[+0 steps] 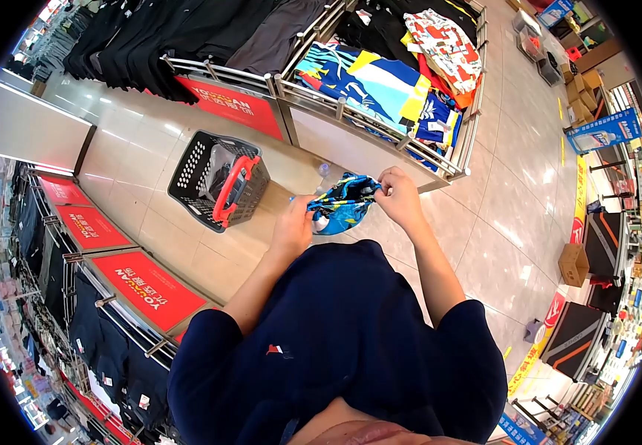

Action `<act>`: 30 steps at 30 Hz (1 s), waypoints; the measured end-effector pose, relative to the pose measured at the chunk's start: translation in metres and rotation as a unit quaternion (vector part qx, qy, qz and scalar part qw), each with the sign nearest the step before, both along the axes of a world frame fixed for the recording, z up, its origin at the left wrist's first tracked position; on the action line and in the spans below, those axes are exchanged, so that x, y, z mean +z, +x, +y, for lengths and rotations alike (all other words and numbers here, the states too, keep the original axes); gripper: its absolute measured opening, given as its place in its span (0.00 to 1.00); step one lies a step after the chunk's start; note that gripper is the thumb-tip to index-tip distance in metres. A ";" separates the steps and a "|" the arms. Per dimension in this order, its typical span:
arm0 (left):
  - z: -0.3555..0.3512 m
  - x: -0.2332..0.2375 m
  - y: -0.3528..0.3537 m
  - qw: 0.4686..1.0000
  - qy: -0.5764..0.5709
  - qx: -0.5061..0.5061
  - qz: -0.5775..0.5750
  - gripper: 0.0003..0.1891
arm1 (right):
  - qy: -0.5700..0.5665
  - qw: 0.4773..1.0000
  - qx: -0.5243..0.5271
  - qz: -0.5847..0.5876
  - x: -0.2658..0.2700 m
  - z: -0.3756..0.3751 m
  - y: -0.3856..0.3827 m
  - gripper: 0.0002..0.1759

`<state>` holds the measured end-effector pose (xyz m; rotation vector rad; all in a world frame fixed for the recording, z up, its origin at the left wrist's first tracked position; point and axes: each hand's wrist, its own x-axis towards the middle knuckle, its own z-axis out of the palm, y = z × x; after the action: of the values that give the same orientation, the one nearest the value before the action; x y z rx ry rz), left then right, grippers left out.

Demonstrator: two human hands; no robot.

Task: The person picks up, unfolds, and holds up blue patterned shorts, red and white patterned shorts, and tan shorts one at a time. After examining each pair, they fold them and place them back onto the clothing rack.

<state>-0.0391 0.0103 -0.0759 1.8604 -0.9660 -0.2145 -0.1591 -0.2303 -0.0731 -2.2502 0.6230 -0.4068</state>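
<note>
In front of my chest, a pair of small blue swim trunks [349,213] with a black, yellow and white pattern is stretched between my hands. My left hand [293,225] pinches the left end of its opening. At the other end, the fingers of my right hand [398,197] are closed on the edge. The lower part hangs loose. Just beyond stands a metal-railed bin [380,122] with colourful folded garments [365,81] in it. To the left of my hands, a dark grey shopping basket [213,174] rests on the floor, its red handle [233,191] folded to one side.
Black trousers [132,48] lie stacked on a railed display at the far left. Along the left, a rack with red signs [146,288] borders the aisle. Cardboard boxes [575,265] and shelves line the right side. Tiled floor [495,193] runs between.
</note>
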 end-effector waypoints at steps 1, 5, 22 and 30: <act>-0.001 0.002 -0.002 1.000 -0.009 -0.013 -0.013 0.14 | 0.014 1.000 0.001 0.027 0.001 0.000 -0.004 0.10; -0.008 0.004 -0.002 0.999 -0.010 -0.036 -0.034 0.16 | 0.039 0.998 0.033 0.021 0.011 0.007 -0.014 0.25; 0.005 0.007 0.004 0.995 0.004 -0.063 -0.072 0.18 | -0.036 0.983 0.047 0.175 0.029 -0.021 -0.011 0.14; -0.015 0.012 0.005 0.999 0.019 -0.042 -0.003 0.16 | 0.035 0.982 0.094 0.163 0.046 -0.010 -0.004 0.19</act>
<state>-0.0340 -0.0046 -0.0636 1.8578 -1.0518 -0.2795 -0.1631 -0.2406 -0.0271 -2.3014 0.5716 0.0789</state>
